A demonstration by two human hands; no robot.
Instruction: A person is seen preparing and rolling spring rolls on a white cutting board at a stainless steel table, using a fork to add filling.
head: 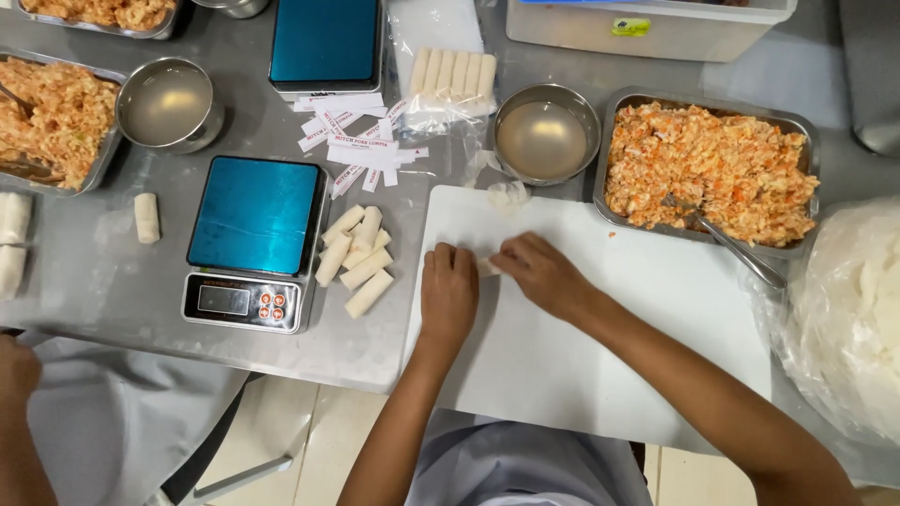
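White plastic makes up the cutting board [600,347] that lies on the steel table [84,272] under both hands; the left hand [448,295] rests palm down with its fingers curled over a small wrapped roll [488,267], and the right hand [544,274] pinches the roll's other end with bent fingers, so both grips are closed lightly around it; only a sliver of the pale wrapper shows between them. Just left of the board lie five finished rolls [358,260] in a loose heap, touching the edge of one blue-topped scale [253,242]; a second scale [324,42] of the same kind stands farther back; between the two scales lies a scatter of paper labels [361,145]. One single roll [146,217] lies apart to the left of the nearer scale. Two round metal bowls of cloudy water are in view: one [546,134] at the board's far edge, one [171,103] far left. A metal tray [614,141] of orange filling stands right of the bowl, with one spoon [736,248] in it; a second tray [94,173] of filling sits at the left edge. A clear bag holds six rolls [455,73] in a row; a bagged stack of wrappers [848,309] lies far right. Another person's hand [17,370] shows at bottom left.
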